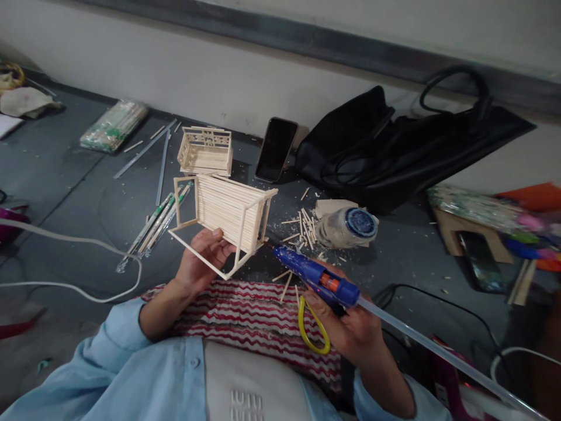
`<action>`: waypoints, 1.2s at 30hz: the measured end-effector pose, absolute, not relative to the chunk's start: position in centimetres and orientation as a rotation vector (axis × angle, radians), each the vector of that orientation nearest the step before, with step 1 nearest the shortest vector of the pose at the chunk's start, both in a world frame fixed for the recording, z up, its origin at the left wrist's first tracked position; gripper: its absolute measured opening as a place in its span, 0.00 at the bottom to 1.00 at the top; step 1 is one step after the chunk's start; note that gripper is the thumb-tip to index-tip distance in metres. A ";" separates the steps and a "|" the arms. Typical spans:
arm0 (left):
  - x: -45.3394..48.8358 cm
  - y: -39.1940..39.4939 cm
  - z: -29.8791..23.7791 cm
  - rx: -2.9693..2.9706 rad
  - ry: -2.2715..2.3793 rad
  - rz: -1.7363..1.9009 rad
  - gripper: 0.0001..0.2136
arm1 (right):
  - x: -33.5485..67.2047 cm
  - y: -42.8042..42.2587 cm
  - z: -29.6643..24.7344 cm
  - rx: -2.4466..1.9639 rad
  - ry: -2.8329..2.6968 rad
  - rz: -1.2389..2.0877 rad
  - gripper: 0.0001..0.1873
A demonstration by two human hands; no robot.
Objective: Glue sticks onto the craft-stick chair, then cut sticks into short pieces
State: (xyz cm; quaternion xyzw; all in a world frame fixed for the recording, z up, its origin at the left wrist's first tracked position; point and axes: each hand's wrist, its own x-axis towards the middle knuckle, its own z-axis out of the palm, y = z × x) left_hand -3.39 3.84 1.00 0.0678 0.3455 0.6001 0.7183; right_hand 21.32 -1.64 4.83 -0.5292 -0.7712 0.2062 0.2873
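Observation:
My left hand (pixel 202 257) grips a pale model frame built of thin wooden sticks (pixel 228 213), tilted above my lap. My right hand (pixel 350 327) is closed round a blue hot glue gun (pixel 318 278) with an orange trigger and a clear glue stick trailing out of its back. The gun's nozzle points left at the lower right corner of the stick frame, almost touching it. A second, smaller stick model (pixel 205 151) stands on the dark floor just behind the held one. Loose sticks (pixel 304 225) lie scattered to the right of the frame.
A phone (pixel 276 149) and a black bag (pixel 394 152) lean against the wall. A plastic jar with a blue lid (pixel 346 227) lies by the loose sticks. Wrapped stick packs (pixel 155 225) lie left, a white cable (pixel 65 242) curves across the floor. A red-striped cloth (pixel 249 316) covers my lap.

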 end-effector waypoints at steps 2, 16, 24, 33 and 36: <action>-3.4 3.8 0.9 0.150 0.750 1.330 0.02 | 21.3 -1.7 4.8 -1.396 -2.059 0.539 0.22; -3.3 3.8 1.2 0.142 0.782 1.336 0.01 | 21.4 -1.9 4.7 -1.384 -2.036 0.554 0.22; -3.3 3.8 1.3 0.124 0.786 1.328 0.03 | 21.6 -2.0 4.3 -1.418 -2.033 0.587 0.22; -3.3 3.8 1.1 0.109 0.803 1.353 0.03 | 21.5 -2.1 4.4 -1.457 -1.973 0.668 0.21; -3.2 3.8 1.1 0.121 0.792 1.351 0.03 | 21.5 -2.2 4.3 -1.490 -1.956 0.661 0.22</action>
